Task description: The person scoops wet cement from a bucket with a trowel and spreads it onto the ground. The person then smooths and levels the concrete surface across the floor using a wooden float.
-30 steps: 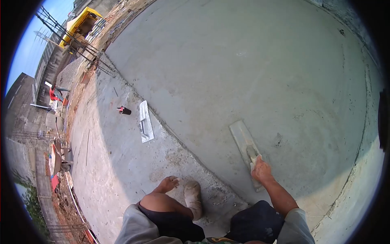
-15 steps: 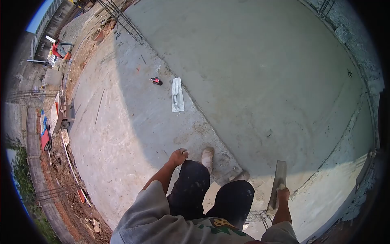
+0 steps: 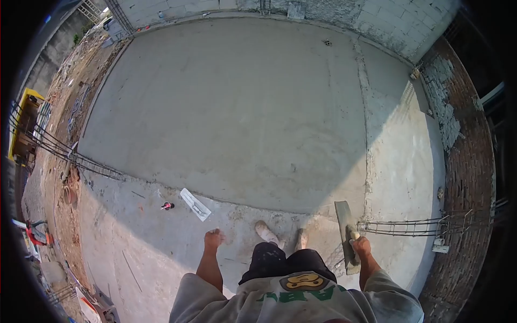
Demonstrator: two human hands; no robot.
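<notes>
My right hand (image 3: 361,246) is wrapped round the handle of a long flat trowel (image 3: 343,220), which is tilted and held over the slab near the corner of the smooth grey concrete (image 3: 237,107). My left hand (image 3: 214,237) is in front of my body with its fingers curled; whether anything is in them is too small to tell. A second, pale trowel (image 3: 195,204) lies handle up at the edge of the smooth concrete. Beside it is a dark bottle or can (image 3: 167,205) with a red part. My feet stand on the rougher slab.
Rebar cages stick out at the left (image 3: 97,166) and right (image 3: 401,227). A block wall (image 3: 398,27) rises at the back, a brick wall (image 3: 458,215) at the right. At the far left are a person in red (image 3: 35,234) and a wheelbarrow (image 3: 92,307).
The view has swung round, showing the back and right walls. From a crouch with the trowel on the concrete, I have risen to standing, and my right hand has lifted the trowel away.
</notes>
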